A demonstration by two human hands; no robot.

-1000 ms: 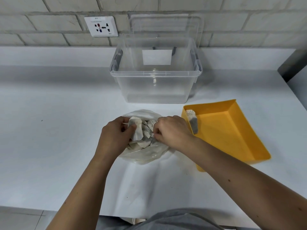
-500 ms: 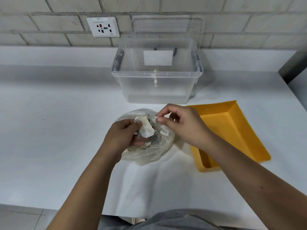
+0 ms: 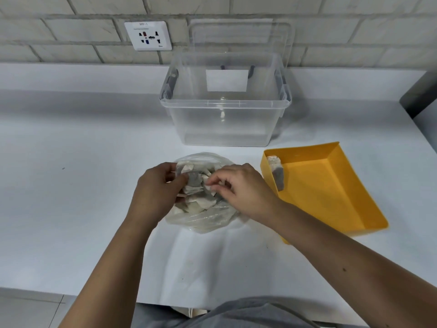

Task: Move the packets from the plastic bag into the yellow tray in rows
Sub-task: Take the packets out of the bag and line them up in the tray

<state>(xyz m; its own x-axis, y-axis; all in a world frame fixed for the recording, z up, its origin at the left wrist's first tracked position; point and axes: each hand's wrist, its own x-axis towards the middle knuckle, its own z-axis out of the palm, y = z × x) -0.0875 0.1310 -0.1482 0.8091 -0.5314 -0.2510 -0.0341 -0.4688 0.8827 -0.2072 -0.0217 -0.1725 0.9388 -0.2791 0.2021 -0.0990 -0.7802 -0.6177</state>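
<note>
A clear plastic bag [image 3: 208, 218] full of several pale packets [image 3: 196, 202] lies on the white table in front of me. My left hand [image 3: 156, 192] grips the bag's left edge and holds its mouth open. My right hand [image 3: 241, 188] reaches into the mouth from the right, its fingertips pinching a white packet [image 3: 209, 187] among the pile. To the right sits the yellow tray [image 3: 331, 192]. One packet [image 3: 276, 172] leans against the tray's near left wall at its far corner.
A large clear storage box [image 3: 224, 124] stands behind the bag, its lid leaning on the brick wall. A wall socket [image 3: 148, 35] is mounted at upper left. The white table [image 3: 71, 176] stretches out to the left; its front edge is close to my body.
My right hand, raised over the tray's corner half a second ago, has come back down into the bag's mouth. The packet in the tray is uncovered again. My left hand stayed on the bag.
</note>
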